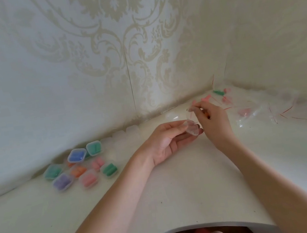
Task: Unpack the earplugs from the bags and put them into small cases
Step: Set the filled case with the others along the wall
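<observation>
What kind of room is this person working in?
Probably a home, not a factory: damask-patterned wallpaper lines the corner, and the work is done by hand on a plain white table, with filled cases and loose bags spread about.

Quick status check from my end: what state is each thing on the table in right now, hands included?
Left hand: palm up, holds clear case.
Clear case: open, looks empty.
Right hand: pinches something small above the case; unclear what.
Filled cases: closed, coloured earplugs inside, clustered at left.
Empty cases: lined along the wall.
Bags: heaped at right, some holding earplugs.
</observation>
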`<state>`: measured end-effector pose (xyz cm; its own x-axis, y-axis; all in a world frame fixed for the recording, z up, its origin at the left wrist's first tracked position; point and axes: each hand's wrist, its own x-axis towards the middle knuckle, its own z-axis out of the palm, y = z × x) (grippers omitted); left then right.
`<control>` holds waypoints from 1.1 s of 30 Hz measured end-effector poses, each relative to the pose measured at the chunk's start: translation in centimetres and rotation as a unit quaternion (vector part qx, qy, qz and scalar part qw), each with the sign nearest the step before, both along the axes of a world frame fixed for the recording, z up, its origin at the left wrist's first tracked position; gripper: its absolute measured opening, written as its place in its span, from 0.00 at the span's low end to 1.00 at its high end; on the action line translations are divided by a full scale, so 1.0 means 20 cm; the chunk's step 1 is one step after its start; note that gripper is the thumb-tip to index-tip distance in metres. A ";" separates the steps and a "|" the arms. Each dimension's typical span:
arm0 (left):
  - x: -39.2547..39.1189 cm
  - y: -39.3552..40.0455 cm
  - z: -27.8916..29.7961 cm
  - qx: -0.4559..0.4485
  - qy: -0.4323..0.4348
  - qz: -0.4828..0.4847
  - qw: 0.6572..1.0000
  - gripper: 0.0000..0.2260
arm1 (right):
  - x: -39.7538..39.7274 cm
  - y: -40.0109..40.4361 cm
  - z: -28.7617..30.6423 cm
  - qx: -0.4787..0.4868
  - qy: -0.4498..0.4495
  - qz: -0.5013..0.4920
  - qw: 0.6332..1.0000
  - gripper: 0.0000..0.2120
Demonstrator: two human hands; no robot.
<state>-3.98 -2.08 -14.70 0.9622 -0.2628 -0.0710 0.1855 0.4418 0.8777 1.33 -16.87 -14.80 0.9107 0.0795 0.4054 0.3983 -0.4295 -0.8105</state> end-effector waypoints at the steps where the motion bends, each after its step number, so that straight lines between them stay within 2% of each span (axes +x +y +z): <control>1: 0.00 0.01 0.01 -0.013 0.009 -0.022 1.000 0.12 | 0.01 -0.01 0.00 0.003 0.013 0.008 1.000 0.09; 3: 0.00 0.02 0.02 -0.024 0.021 -0.023 0.999 0.13 | 0.00 0.00 0.00 0.019 0.037 0.031 0.999 0.10; 5: 0.01 0.02 0.02 -0.048 0.024 0.019 0.998 0.11 | -0.01 0.01 0.02 0.065 0.079 0.042 0.994 0.12; 8: 0.04 0.04 0.00 -0.076 0.036 0.081 0.993 0.08 | -0.01 0.02 0.06 0.178 0.189 0.089 0.962 0.17; 10: 0.06 0.05 -0.01 -0.073 0.033 0.096 0.992 0.07 | -0.01 0.02 0.06 0.217 0.222 0.124 0.942 0.16; 13: 0.08 0.06 -0.02 -0.092 0.033 0.114 0.989 0.07 | -0.03 0.03 0.06 0.201 0.185 0.119 0.955 0.05; 14: 0.08 0.06 -0.02 -0.097 0.035 0.122 0.987 0.07 | -0.04 0.03 0.05 0.192 0.168 0.117 0.960 0.04; 17: 0.09 0.07 -0.03 -0.113 0.037 0.134 0.984 0.07 | -0.04 0.02 0.06 0.180 0.145 0.137 0.963 0.06; 20: 0.08 0.06 -0.02 -0.113 0.031 0.094 0.989 0.08 | -0.07 0.04 0.07 0.156 0.129 0.157 0.967 0.04; 23: 0.06 0.04 -0.01 -0.108 0.016 0.044 0.993 0.11 | -0.10 0.06 0.08 0.127 0.085 0.132 0.979 0.06; 27: 0.06 0.03 -0.01 -0.115 0.016 0.036 0.993 0.08 | -0.10 0.05 0.07 0.110 0.042 0.066 0.991 0.07; 33: 0.05 0.02 -0.01 -0.099 0.004 0.017 0.995 0.10 | -0.11 0.07 0.07 0.122 0.045 0.056 0.990 0.06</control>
<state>-3.05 -1.77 -14.83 0.9706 -0.2389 -0.0296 0.1742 0.6121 0.7714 -0.85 -15.40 -13.34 0.9353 0.0913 0.3419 0.3530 -0.1741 -0.9193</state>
